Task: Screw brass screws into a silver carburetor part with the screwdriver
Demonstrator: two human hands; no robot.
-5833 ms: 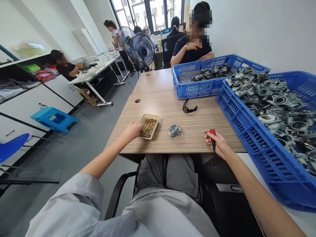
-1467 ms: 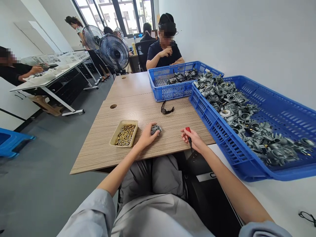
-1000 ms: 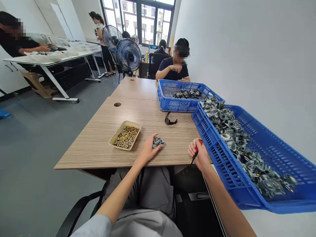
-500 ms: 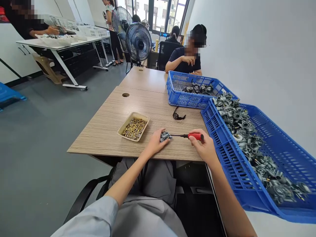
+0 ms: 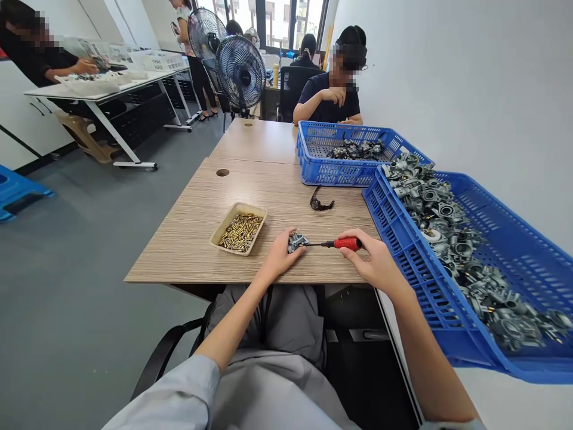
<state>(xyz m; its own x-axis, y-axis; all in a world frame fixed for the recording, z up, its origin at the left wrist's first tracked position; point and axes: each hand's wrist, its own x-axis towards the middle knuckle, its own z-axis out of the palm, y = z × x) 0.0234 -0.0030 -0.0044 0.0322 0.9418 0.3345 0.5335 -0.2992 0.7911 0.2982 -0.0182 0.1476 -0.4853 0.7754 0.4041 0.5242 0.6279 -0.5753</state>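
Note:
A small grey metal casting (image 5: 296, 241) rests on the wooden table (image 5: 197, 203) near its front edge. My left hand (image 5: 278, 258) grips it from the left. My right hand (image 5: 373, 264) holds a red-handled screwdriver (image 5: 344, 243) lying level, its dark shaft pointing left with the tip at the casting. A beige tray of brass screws (image 5: 240, 229) sits just left of my left hand.
A big blue crate (image 5: 505, 239) full of grey castings lies at my right. A second blue crate (image 5: 347, 155) stands behind it, a seated person beyond. Black safety glasses (image 5: 320, 203) lie mid-table. Fans, other tables and people fill the back left.
My left hand left the screw tray and took hold of the casting. My right hand swung the screwdriver up from below the table edge to level, tip against the casting.

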